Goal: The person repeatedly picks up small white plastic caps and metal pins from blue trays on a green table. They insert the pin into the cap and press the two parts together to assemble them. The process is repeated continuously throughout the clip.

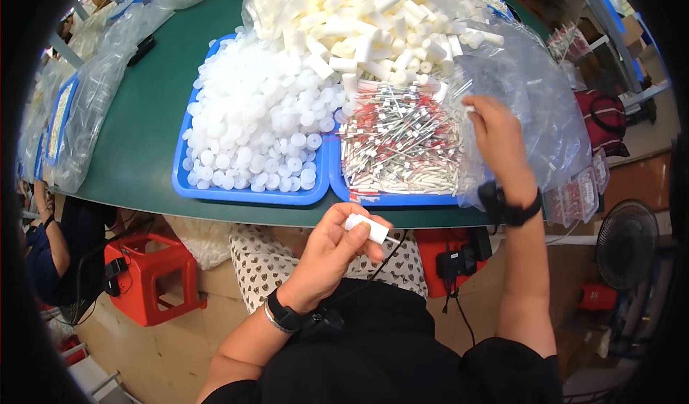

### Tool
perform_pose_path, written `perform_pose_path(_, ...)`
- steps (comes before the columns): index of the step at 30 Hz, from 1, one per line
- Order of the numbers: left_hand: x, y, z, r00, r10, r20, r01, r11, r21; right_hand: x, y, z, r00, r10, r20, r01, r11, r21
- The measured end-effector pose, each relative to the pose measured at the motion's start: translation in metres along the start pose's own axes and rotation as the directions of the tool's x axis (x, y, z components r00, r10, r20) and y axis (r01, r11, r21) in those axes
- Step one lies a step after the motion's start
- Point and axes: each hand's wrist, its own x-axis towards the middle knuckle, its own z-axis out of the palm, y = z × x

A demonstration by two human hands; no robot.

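ok, one piece was in progress, looked like part-done. the left hand [337,240] had its thumb and fingers wrapped round a white cylinder [359,224], with a thin pin [391,240] poking out of the end toward the right. so cylinder and pin seemed joined, my read; couldn't tell how deep the pin sat, or if a disc was on it.

right hand [497,135] was out ahead and to the right of the left one, thumb and index drawn close together by the far right corner of the rod pile. couldn't tell if they pinched a rod or nothing.

stock left: plenty. pale discs [262,135] heaped in the left blue tray [251,197], ahead and left of the left hand. red-and-white rods [402,135] filled the right blue tray [402,200], just left of the right hand. cream cylinders [380,27] piled beyond, ahead and left of the right hand. clear plastic bag [535,81] spread right of it. no finished pile that i could pick out, so no count of done ones.
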Motion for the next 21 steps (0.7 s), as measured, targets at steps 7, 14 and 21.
perform_pose_path(7, -0.004, -0.004, 0.001, 0.997, -0.009, 0.078, -0.004, 0.987, 0.159, 0.010, 0.034, 0.017, 0.974, -0.169, 0.149, 0.187, 0.975, -0.118)
perform_pose_path(14, 0.000, -0.004, -0.006, 1.000, -0.029, -0.007, 0.029, 0.999, 0.028, -0.003, 0.004, -0.009, 0.998, 0.069, -0.014, -0.067, 0.993, 0.096)
perform_pose_path(21, 0.004, 0.000, 0.001, 0.992, -0.001, -0.127, -0.004, 0.999, -0.036, -0.053, -0.115, -0.029, 0.937, -0.242, 0.251, 0.128, 0.908, 0.399)
